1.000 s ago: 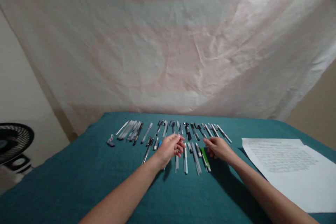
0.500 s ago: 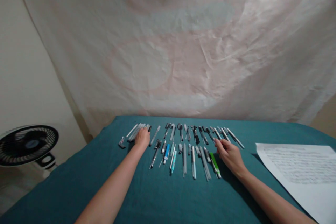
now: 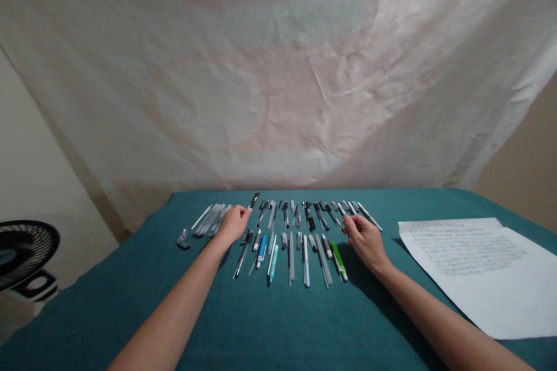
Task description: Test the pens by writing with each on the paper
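My left hand (image 3: 235,222) is closed around a pen with a black and gold end (image 3: 255,199), which sticks up past my fingers at the back row. Under and beside that hand lies a bunch of clear pens (image 3: 212,220), partly covered by it. My right hand (image 3: 364,239) has its fingertips pinched together at the right of the rows, close to a white-ended pen (image 3: 342,209). Whether anything sits in that pinch I cannot make out. Just left of the right hand are a green pen (image 3: 339,261) and a clear pen (image 3: 324,269).
Two rows of pens and caps lie on the teal cloth (image 3: 278,330), among them a blue correction-type pen (image 3: 261,251) and a turquoise pen (image 3: 273,264). A sheet of handwritten paper (image 3: 500,301) is at the right. A black fan (image 3: 26,252) stands at the left edge.
The view has turned right. My left hand has lifted the black-ended pen and shifted right relative to the rows. My right hand stays pinched near the same spot.
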